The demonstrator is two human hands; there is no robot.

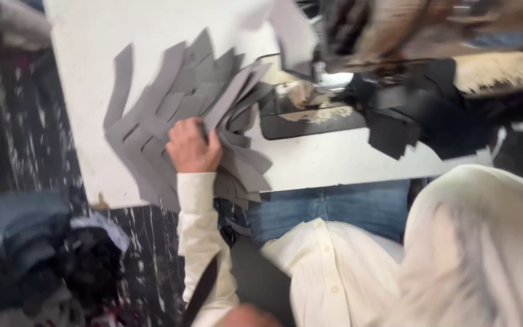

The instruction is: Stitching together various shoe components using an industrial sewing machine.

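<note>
— Looking over the shoulder, what takes up the most room?

— That white table (152, 24); it runs across the upper part of the view, and the person sits against its near edge in a cream shirt (334, 272) and blue jeans (340, 209); the picture is rather blurred, mind.

— And on the table?

— A fanned heap of grey fabric strips (171, 115) spread over the left part of the top, overlapping one another like shingles, some hanging over the near edge; to the right sits a sewing machine (358, 36), dark and smeared by motion, with its shiny plate (310, 118) just beside the heap; a pile of black fabric pieces (401, 121) lies right of that plate.

— What about the hands?

— The left hand (192, 147) rests on the grey heap, fingers curled round the edge of a few upper strips and lifting them off the rest; so it is grasping those strips; the right hand I cannot find, only a blurred cream sleeve (479, 242) bulking at the lower right.

— Anything off the table?

— A dim bundle of dark cloth (37, 254) at the lower left, well apart from the heap.
</note>
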